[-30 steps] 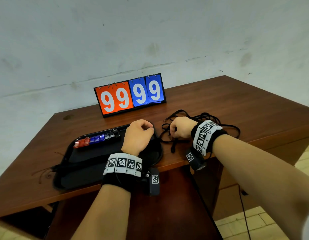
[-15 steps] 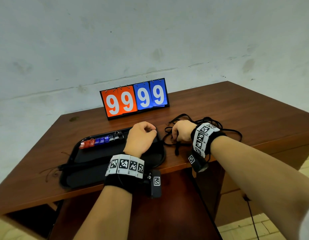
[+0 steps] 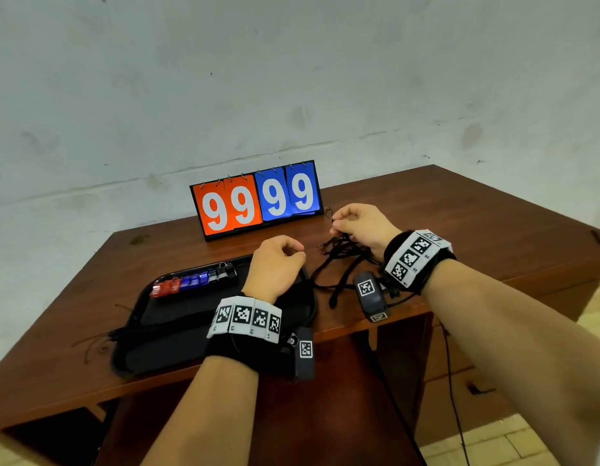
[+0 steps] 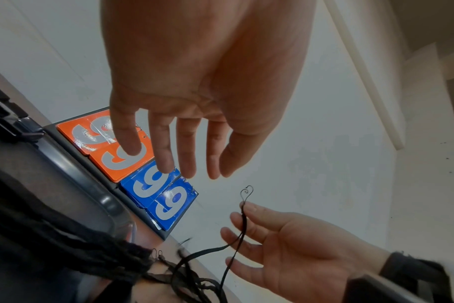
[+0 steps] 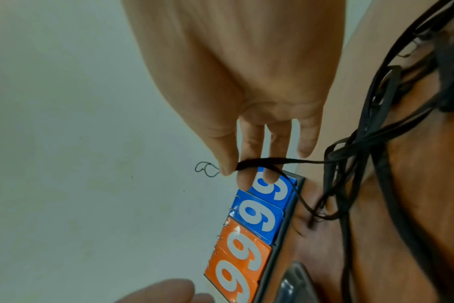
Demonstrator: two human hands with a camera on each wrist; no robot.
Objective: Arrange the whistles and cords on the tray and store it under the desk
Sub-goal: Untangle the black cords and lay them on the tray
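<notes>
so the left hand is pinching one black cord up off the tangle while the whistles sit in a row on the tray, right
Not quite: the right hand pinches the black cord, not the left. The right wrist view shows thumb and fingers closed on it, its thin end loop sticking out. The left hand holds nothing. As you say, the whistles sit in a row on the tray.

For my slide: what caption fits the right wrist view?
Right hand pinches a black cord before the scoreboard.
</notes>
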